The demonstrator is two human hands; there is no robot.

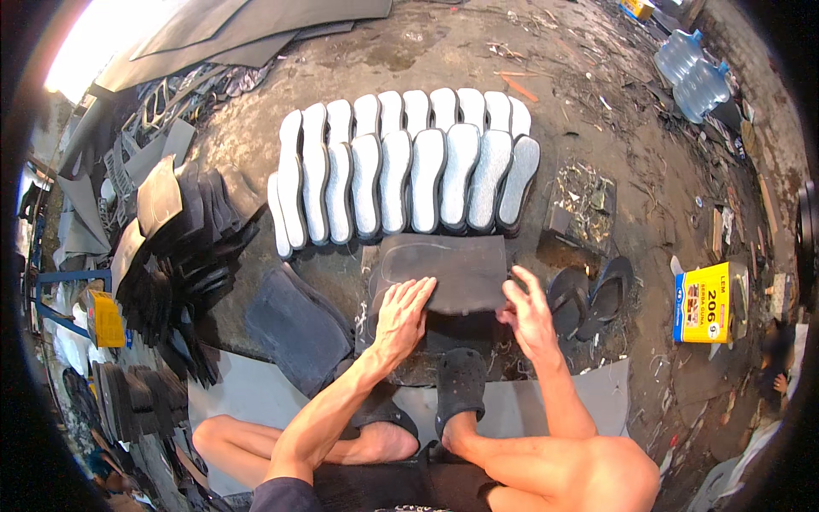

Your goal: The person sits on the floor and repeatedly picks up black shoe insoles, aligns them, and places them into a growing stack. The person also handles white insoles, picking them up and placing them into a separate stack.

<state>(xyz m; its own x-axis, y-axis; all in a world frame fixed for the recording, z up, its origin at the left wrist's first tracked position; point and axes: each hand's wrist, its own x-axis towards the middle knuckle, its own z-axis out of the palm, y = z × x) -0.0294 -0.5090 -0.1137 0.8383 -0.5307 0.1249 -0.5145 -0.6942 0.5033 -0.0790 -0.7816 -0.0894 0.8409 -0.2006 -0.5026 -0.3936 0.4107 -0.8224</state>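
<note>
A dark foam sheet (465,269) with a faint sole-shaped outline lies in front of me on a low dark work block (409,369). My left hand (403,316) rests flat on the sheet's left part, fingers stretched out. At its right edge is my right hand (531,314), fingers apart, the thumb side close to the edge; whether it touches the sheet is hard to see. Just beyond the sheet stand two rows of sole pieces (428,175) with whitish faces and dark edges. A stack of dark foam sheets (294,328) sits left of my left hand.
Right of the block are dark flip-flops (610,299), a scrap-covered block (580,205) and a yellow tin (708,303). Clear plastic water jugs (699,81) lie at the far right. Piled dark offcuts (183,247) crowd the left. My feet wear dark clogs (461,380).
</note>
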